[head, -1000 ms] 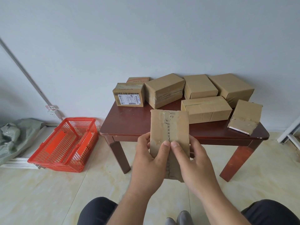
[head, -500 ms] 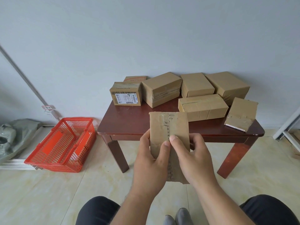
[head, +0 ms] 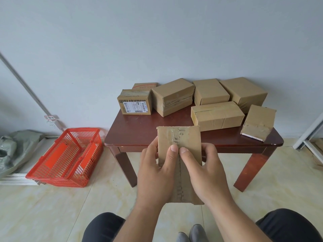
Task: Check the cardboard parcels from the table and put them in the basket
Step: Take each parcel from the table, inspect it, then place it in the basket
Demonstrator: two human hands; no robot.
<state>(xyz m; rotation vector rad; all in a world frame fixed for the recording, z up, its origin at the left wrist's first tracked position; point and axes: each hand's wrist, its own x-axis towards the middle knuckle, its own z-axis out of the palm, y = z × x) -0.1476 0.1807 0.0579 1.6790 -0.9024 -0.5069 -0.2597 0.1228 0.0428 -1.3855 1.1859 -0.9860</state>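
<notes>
Cardboard, brown: one flat taped parcel (head: 181, 137) held upright in front of the table (head: 139, 131), left hand (head: 157, 170) and right hand (head: 206, 172) both gripping it, fingers curled round its edges, thumbs meeting on the tape seam. It hid part of the table's front edge. Seven parcels lay on the table, including a labelled box (head: 134, 102). Red basket (head: 64, 158) stood on the floor, left of the table.

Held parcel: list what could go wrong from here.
1. The held parcel is gripped low by the left hand and right hand; its torn tape may split.
2. The basket sits on the floor far to the left, so a toss could miss.
3. The tilted parcel near the table edge may fall.
</notes>
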